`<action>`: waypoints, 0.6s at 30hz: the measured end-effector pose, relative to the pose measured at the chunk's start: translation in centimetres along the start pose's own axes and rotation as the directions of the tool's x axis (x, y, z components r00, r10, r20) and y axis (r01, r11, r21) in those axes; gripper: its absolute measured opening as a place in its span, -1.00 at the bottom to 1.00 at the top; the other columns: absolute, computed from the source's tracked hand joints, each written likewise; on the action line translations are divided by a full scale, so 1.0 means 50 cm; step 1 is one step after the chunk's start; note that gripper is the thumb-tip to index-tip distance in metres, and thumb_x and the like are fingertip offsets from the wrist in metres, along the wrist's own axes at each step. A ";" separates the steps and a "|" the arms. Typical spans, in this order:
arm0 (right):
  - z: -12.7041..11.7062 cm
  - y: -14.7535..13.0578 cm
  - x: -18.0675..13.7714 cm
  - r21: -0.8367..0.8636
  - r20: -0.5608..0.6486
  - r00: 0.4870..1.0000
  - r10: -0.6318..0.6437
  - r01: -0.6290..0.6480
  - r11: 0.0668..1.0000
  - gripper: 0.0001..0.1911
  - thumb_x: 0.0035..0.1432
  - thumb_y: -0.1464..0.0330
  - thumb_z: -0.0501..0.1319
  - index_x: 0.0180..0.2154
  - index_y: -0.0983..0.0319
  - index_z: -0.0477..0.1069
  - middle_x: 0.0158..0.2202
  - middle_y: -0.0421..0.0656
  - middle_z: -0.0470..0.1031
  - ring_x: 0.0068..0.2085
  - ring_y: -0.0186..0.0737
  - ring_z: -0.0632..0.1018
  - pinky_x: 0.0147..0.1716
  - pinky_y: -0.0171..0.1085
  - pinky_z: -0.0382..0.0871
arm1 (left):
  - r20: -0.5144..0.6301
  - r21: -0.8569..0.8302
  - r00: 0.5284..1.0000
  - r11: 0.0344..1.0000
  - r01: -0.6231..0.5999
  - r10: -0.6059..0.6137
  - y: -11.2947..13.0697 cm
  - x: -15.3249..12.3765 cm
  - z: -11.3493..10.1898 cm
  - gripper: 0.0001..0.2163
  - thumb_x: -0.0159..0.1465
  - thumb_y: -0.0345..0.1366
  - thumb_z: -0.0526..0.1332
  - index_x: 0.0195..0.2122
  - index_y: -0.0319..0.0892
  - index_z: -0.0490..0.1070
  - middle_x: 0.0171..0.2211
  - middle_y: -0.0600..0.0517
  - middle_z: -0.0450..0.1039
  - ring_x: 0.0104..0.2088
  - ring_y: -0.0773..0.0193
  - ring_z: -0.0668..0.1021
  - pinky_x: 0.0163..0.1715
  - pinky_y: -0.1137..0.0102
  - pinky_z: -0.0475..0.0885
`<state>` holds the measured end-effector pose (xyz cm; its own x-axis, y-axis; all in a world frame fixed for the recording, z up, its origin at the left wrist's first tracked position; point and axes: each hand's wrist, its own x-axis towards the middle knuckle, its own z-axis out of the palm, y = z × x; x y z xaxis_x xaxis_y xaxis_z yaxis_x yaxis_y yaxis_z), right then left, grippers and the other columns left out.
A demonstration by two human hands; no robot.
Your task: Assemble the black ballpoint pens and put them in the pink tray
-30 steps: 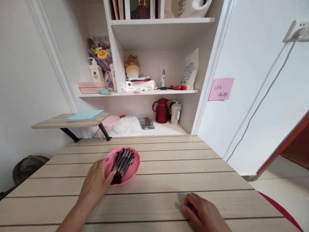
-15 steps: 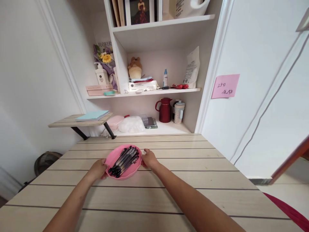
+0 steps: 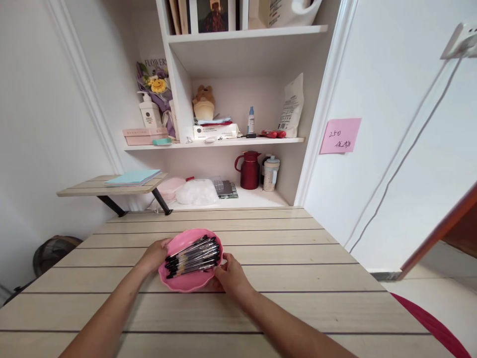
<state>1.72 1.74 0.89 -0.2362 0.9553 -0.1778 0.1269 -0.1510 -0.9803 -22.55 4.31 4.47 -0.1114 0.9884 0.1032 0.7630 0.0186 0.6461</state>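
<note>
A round pink plate (image 3: 186,285) with a wavy rim is between my two hands, over the wooden table. Several black-capped pens (image 3: 193,256) lie bunched on it, most of them pointing the same way. My left hand (image 3: 157,253) grips the rim at the upper left, fingers closed over the edge. At the right edge, my right hand (image 3: 230,274) pinches the rim, with its thumb and a finger showing. The plate's underside is hidden, so I cannot tell whether it rests on the table.
The slatted wooden table (image 3: 283,278) runs up to a white shelf unit (image 3: 238,144). On its lowest level stand a red thermos jug (image 3: 249,171) and a patterned tumbler (image 3: 271,175). A small raised board (image 3: 84,187) at the left carries blue paper (image 3: 133,177).
The plate and pens have turned clockwise and moved slightly nearer to me. My left hand has shifted up along the rim, my right hand down. The camera view has moved a little.
</note>
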 end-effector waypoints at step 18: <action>-0.035 0.002 -0.061 -0.068 0.141 0.990 0.002 0.008 0.998 -0.66 -0.08 0.46 0.08 -0.17 0.30 0.28 -0.67 -0.33 0.29 -0.69 -0.41 0.31 -0.70 -0.45 0.12 | -0.306 0.357 0.952 0.930 0.090 0.025 0.049 -0.078 -0.012 -0.70 0.14 -0.22 -0.04 -0.25 -0.21 0.41 -0.23 -0.10 0.48 -0.18 0.10 0.48 -0.20 0.35 0.32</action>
<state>4.15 -0.76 1.47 -0.3698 0.9095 -0.1900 0.1905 -0.1259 -0.9736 -20.65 0.42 6.12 -0.2816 0.8952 0.3456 0.9268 0.1604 0.3396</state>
